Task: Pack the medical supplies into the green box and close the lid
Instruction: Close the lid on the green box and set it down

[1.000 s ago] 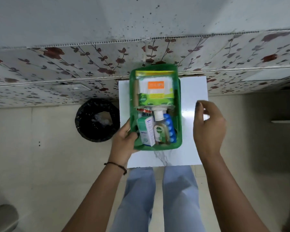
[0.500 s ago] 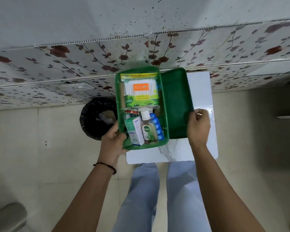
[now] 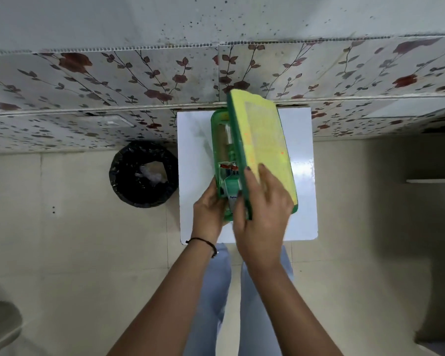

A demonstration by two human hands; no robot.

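On the small white table (image 3: 299, 176), centre of view, the green box (image 3: 217, 150) is sitting with its long axis running 12 to 6 o'clock, near end pointing at the person. Lid (image 3: 262, 150) is standing partly raised, hinged along the box's 3 o'clock side, yellow-green outer face showing, free edge tilting toward 9 o'clock. Right hand (image 3: 262, 214) is gripping the lid's near corner, thumb curled on the free edge, fingers spread over the outer face. Left hand (image 3: 208, 209) is wrapping the box's near-left corner, fingers partly curled, steadying it. Supplies (image 3: 230, 186) are showing through the gap, packed inside. Bin (image 3: 144, 174) is sitting at 9 o'clock on the floor, well apart.

Closing is underway, probably near the end. To do it well: keep bracing the box, swing the lid down evenly, watch that the tall carton isn't catching the edge, press along the 9 o'clock rim till seated.
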